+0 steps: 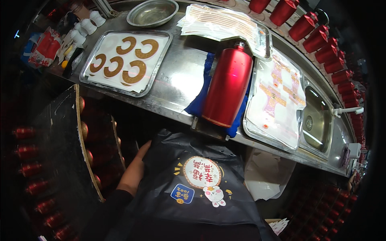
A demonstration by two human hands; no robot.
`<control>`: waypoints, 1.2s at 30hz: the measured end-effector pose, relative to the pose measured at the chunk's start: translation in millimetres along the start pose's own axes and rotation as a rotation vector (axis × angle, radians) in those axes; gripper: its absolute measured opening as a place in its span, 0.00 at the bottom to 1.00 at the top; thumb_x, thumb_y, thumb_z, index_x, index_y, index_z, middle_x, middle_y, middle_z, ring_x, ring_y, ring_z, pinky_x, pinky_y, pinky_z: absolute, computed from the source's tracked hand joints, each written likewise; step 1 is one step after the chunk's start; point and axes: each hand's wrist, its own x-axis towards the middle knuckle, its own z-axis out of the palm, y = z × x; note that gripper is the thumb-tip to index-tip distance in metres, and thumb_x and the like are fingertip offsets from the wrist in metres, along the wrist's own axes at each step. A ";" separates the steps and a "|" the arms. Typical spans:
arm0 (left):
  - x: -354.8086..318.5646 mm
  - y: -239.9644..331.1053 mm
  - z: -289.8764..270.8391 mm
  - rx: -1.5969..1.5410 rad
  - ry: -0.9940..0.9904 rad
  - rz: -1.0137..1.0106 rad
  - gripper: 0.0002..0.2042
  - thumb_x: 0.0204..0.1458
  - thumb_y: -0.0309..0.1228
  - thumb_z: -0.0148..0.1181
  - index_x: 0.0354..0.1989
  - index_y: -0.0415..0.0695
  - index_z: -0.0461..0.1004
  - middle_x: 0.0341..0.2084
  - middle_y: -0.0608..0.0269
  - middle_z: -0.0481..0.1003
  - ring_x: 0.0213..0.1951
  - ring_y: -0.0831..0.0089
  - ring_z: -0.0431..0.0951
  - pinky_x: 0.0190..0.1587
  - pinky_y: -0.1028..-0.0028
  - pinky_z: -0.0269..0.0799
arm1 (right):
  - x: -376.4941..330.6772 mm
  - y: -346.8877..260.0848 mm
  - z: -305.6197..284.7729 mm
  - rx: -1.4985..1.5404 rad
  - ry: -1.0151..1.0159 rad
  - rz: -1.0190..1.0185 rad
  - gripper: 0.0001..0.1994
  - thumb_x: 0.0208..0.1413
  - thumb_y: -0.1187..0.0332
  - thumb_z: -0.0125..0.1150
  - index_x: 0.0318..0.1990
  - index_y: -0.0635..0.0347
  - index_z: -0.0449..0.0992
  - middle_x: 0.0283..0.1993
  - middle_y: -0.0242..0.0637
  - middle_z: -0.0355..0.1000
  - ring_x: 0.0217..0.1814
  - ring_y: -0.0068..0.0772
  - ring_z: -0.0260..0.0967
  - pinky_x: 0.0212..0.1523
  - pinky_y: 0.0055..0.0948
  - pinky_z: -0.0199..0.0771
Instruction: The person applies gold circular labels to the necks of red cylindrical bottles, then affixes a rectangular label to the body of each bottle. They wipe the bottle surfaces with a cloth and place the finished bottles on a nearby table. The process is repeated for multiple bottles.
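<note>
- Bottle (229, 84): red and glossy, located at the front of the table (183, 60), near the middle of the view. Blue cloth (204, 92) showed along both of its sides. Whether the bottle stood or lay could not be determined.
- Long axis: in view, ran from the base, at the table's front edge, away from the person to the neck. The neck end was offset slightly to the right.
- Relation to hand: the bottle was well apart from the left hand (139, 162), ahead of it and to its right. The base was the nearer end. The hand was on the person's side of the table's front edge, beside the apron (165, 160).
- Nearer hand: only the left hand was visible. The right hand was out of view, so the two could not be compared.
- Fingers: mostly obscured by shadow and the apron's edge. Whether they were spread, pressed together or pinching an item could not be determined.
- Left of bottle: one tray (162, 59) carried five curved gold pieces (141, 71) on white paper. A metal bowl (136, 16) was beyond it.
- Right of bottle: patterned sheets (257, 120) were close beside it. The sink (315, 106) was farther right.
- Beyond bottle: a stack of strips (217, 24), then a bottle row (303, 26).
- Left of hand: an upright board (64, 144).
</note>
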 end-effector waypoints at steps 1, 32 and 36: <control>-10.2 -6.7 -1.2 0.013 0.002 0.022 0.14 0.55 0.31 0.53 0.29 0.35 0.83 0.30 0.44 0.83 0.36 0.53 0.85 0.43 0.60 0.79 | -2.1 -0.7 3.6 0.007 -0.010 0.015 0.13 0.54 0.69 0.58 0.45 0.57 0.85 0.46 0.47 0.82 0.48 0.58 0.76 0.52 0.40 0.74; -41.6 -18.4 -88.7 0.150 -0.108 0.133 0.14 0.56 0.32 0.54 0.32 0.35 0.83 0.33 0.42 0.83 0.39 0.50 0.84 0.45 0.60 0.79 | -7.2 -119.5 -6.9 0.001 -0.067 0.144 0.13 0.60 0.66 0.55 0.43 0.60 0.85 0.40 0.44 0.82 0.35 0.42 0.70 0.39 0.33 0.69; -27.7 1.3 -100.6 0.187 -0.117 0.164 0.14 0.56 0.32 0.54 0.32 0.35 0.83 0.34 0.42 0.83 0.40 0.50 0.84 0.45 0.60 0.79 | -13.4 -128.3 -12.9 0.024 -0.060 0.165 0.13 0.61 0.65 0.55 0.42 0.60 0.85 0.39 0.44 0.82 0.34 0.40 0.70 0.37 0.32 0.68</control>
